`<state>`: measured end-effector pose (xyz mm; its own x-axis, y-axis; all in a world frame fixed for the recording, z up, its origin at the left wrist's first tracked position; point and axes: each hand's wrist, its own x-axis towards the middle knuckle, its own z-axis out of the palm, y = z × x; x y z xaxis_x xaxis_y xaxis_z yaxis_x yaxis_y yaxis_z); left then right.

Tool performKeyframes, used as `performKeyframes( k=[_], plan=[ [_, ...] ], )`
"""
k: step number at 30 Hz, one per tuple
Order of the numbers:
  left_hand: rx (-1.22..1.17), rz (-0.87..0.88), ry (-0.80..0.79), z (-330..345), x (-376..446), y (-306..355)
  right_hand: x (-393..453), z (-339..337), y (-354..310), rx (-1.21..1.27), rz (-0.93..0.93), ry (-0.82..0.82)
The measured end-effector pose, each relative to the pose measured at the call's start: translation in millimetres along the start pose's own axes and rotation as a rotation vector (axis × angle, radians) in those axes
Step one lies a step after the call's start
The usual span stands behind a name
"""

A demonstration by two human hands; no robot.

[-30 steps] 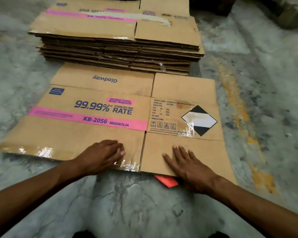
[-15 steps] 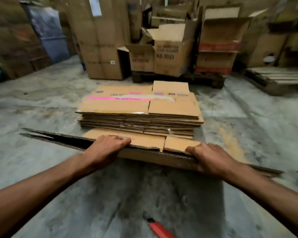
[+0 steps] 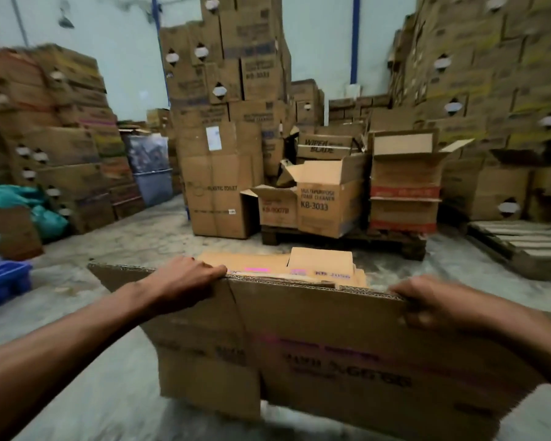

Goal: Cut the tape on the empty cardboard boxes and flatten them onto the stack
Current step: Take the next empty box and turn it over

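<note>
The left hand (image 3: pixel 185 283) has its grip clamped over the top edge of the flattened box (image 3: pixel 331 354), fingers curled to the far side. The box is held upright off the floor, printed face toward the person, just in front of the stack (image 3: pixel 299 265) of flattened cartons. The right hand (image 3: pixel 427 305) clamps the same edge near its right corner. The sheet looks light yet broad and floppy along its creases, so a wide hold at both ends of the top edge seems best. Beyond, open boxes (image 3: pixel 328 198) wait on a pallet (image 3: pixel 347 241).
</note>
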<state>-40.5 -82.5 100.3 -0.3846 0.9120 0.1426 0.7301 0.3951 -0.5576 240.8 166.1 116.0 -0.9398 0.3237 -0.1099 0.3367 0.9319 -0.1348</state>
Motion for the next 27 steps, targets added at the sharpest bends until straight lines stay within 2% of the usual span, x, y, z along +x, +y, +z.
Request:
performKeyframes(
  k=[4, 7, 10, 13, 16, 19, 21, 24, 27],
  plan=[
    [0.014, -0.042, 0.093, -74.5, 27.2, -40.2, -0.7, -74.6, 6.6, 0.038, 0.028, 0.137],
    [0.095, -0.100, 0.201, -96.7, 40.1, -59.4, 9.7, -105.4, 3.8, 0.068, 0.031, 0.213],
    [0.076, -0.098, 0.462, -78.4, 61.1, -79.8, 36.9, -109.1, -1.1, 0.078, 0.070, 0.324],
    [0.026, -0.100, 0.609, -27.0, 88.8, -101.3, 81.0, -90.4, -5.3, 0.016, 0.164, 0.396],
    [-0.030, -0.137, 0.643, 28.2, 112.0, -110.9, 135.2, -53.7, -10.2, -0.130, 0.273, 0.415],
    [-0.086, -0.161, 0.667, 93.1, 137.8, -129.0, 206.6, -8.5, -16.1, -0.247, 0.290, 0.593],
    [-0.075, -0.171, 0.675, 137.4, 156.2, -140.1, 253.6, 18.3, -17.7, -0.273, 0.302, 0.646],
    [-0.104, -0.199, 0.619, 209.0, 181.4, -150.7, 327.9, 58.0, -17.2, -0.310, 0.314, 0.615],
    [-0.176, -0.204, 0.485, 278.7, 205.3, -150.3, 384.0, 98.9, -14.4, -0.311, 0.344, 0.490]
  ],
)
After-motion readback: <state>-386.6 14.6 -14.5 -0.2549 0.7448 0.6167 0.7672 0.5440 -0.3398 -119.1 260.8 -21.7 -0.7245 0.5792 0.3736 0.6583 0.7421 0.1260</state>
